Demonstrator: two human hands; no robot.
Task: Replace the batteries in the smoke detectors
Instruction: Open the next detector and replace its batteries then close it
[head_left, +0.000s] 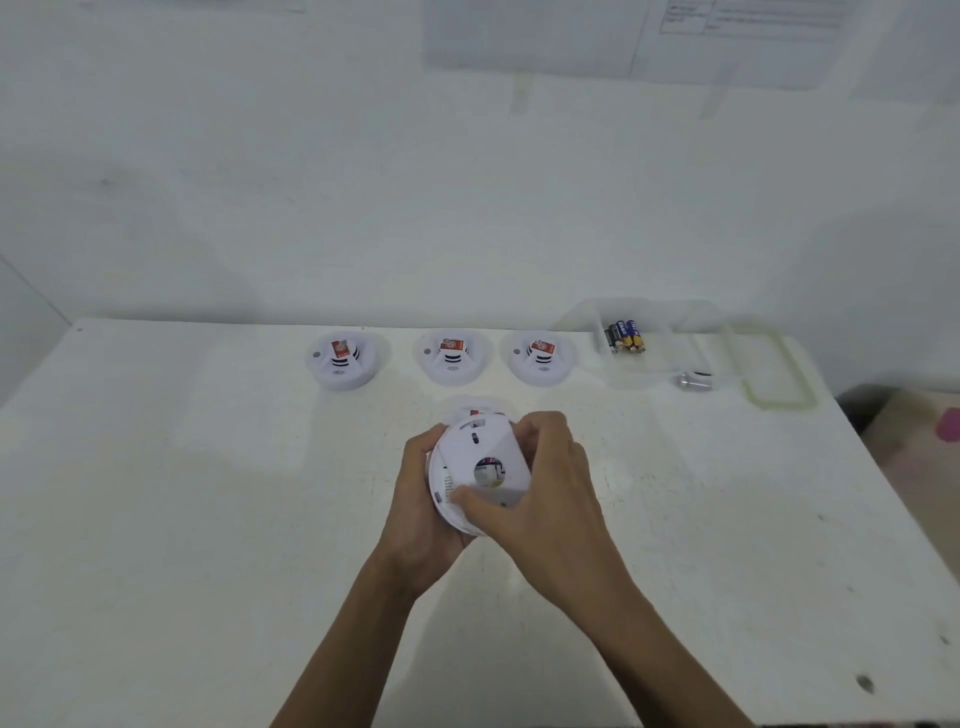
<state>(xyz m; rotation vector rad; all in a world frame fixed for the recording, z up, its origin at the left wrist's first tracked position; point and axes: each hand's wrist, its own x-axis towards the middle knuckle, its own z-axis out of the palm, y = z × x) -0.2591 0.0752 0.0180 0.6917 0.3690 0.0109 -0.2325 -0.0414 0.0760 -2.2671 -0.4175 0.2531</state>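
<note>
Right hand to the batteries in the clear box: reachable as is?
Likely yes, once freed: the right hand grips the held detector, but the batteries sit in a clear box that looks open, nothing standing between.

White table (182, 519) with broad bare surface left and right of the centre, where the left hand (421, 499) and right hand (540, 483) grip a held detector (480, 462). The far edge is blocked by a row of three smoke detectors (453, 357) with narrow gaps between; at the far right corner stand a clear box (644, 369) of batteries (626, 338), a small silver cylinder (693, 380) and a lid (776, 370) just beside it
</note>
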